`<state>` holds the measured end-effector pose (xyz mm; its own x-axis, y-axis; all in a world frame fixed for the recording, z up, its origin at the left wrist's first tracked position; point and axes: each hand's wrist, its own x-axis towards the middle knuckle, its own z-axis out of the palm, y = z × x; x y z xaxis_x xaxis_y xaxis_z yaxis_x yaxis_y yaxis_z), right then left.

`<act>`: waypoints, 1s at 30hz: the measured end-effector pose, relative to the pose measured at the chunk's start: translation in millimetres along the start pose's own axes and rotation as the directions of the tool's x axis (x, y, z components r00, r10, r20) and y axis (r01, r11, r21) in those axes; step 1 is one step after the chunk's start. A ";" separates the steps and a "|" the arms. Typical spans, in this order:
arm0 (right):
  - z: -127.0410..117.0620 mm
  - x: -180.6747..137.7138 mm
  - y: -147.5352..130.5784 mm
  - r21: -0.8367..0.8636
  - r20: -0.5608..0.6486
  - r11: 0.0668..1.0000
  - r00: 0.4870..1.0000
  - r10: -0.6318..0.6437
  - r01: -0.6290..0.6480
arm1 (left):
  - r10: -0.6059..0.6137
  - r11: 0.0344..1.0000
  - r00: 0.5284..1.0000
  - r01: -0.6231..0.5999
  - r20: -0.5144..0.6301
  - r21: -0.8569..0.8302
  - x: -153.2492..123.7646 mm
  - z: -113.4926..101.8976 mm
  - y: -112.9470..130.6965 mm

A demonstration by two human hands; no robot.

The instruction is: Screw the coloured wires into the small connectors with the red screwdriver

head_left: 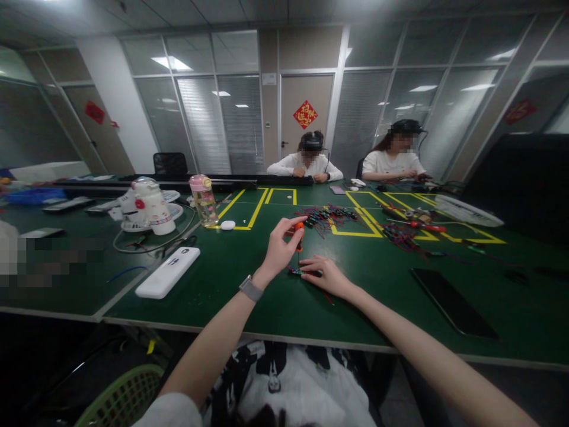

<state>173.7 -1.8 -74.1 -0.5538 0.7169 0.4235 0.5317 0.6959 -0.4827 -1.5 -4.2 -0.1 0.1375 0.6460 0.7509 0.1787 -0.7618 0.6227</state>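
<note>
Left arm stretched forward from lower left, grey wristwatch (251,288) on wrist. Left hand (279,248) raised off green worktop (249,290), fingers curled, pinching small orange-handled screwdriver (299,229) upright.

Right arm comes in from lower right. Right hand (328,276) low and flat, fingers spread narrow, tips pressing small dark wired part (300,272) onto worktop, just below screwdriver.

Screwdriver tip hard to make out. Part too small to identify, half covered by fingers.

Heap of coloured wires (331,216) lies beyond.

Small orange-handled screwdriver (299,229), upright, tip down, pinched by the left hand (279,248) just above the green table (249,296); dark wired connector (306,273) flat just nearer, under right hand (328,276) fingertips
</note>
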 end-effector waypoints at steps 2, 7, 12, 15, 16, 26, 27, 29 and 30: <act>0.2 -0.2 0.9 0.000 0.001 1.000 1.000 -0.002 0.002 | 0.005 1.000 1.000 -0.005 -0.024 0.013 0.6 0.4 0.3; 1.5 0.3 4.8 0.010 -0.001 1.000 1.000 -0.019 0.019 | -0.007 1.000 1.000 0.007 -0.027 0.015 0.4 1.0 2.4; 1.9 0.7 5.5 0.010 -0.003 1.000 1.000 -0.018 0.018 | -0.016 0.998 1.000 0.017 0.023 -0.053 0.1 1.6 3.9; 1.6 0.3 4.5 0.008 -0.009 1.000 1.000 -0.015 0.015 | -0.003 0.999 1.000 0.003 -0.001 -0.032 -0.2 3.1 4.0; 1.5 0.2 4.4 0.010 -0.011 1.000 1.000 -0.016 0.016 | 0.005 1.000 1.000 -0.005 -0.025 -0.008 -0.5 3.6 4.3; 1.7 0.5 5.0 0.023 -0.012 0.999 1.000 -0.024 0.024 | -0.017 0.999 0.999 0.016 -0.040 -0.028 -1.0 5.3 6.1; 1.5 0.6 4.5 0.021 -0.010 0.999 1.000 -0.024 0.025 | -0.078 0.991 0.996 0.073 -0.041 -0.116 0.4 5.3 4.1; 1.3 0.7 3.7 0.016 -0.009 1.000 1.000 -0.026 0.026 | -0.168 0.957 0.985 0.158 -0.023 -0.243 3.1 4.5 -0.4; 1.2 0.7 3.4 0.014 -0.010 1.000 1.000 -0.025 0.025 | -0.184 0.951 0.982 0.168 -0.039 -0.259 4.2 3.6 -2.4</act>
<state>174.4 1.0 -76.4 -0.5604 0.6995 0.4435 0.5087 0.7133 -0.4821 2.2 0.5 0.7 0.0644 0.7729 0.6313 -0.0592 -0.6285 0.7755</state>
